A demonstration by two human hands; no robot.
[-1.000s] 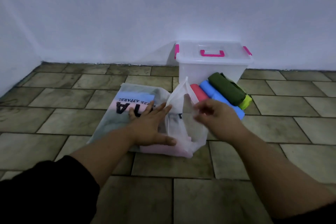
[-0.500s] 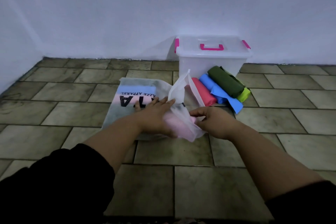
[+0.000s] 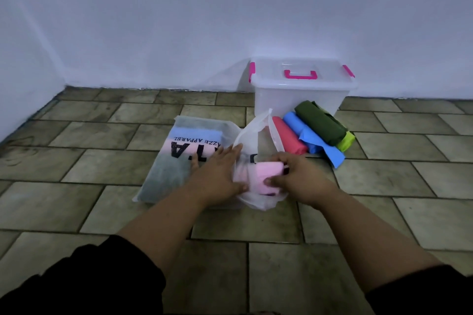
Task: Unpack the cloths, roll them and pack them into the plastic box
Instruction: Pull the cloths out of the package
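Note:
A folded pale pink cloth (image 3: 266, 177) sticks out of an open translucent white bag (image 3: 252, 133) on the tiled floor. My right hand (image 3: 294, 174) grips the cloth at its right end. My left hand (image 3: 217, 174) lies flat on the bag, holding it down. A second frosted bag (image 3: 176, 158) with black lettering and folded cloths inside lies to the left, under my left hand. Rolled cloths lie behind: red (image 3: 288, 137), blue (image 3: 307, 135), dark green (image 3: 320, 123), lime (image 3: 346, 140). The clear plastic box (image 3: 297, 100) with pink latches stands shut against the wall.
White walls (image 3: 230, 20) meet in a corner at the left. Brownish floor tiles (image 3: 384, 174) stretch bare on the right and in front of me. My dark sleeves show at the bottom edge.
My right hand went from holding the bag's mouth open to gripping the pink cloth, which now shows outside the bag. My left hand shifted onto the bag's left side.

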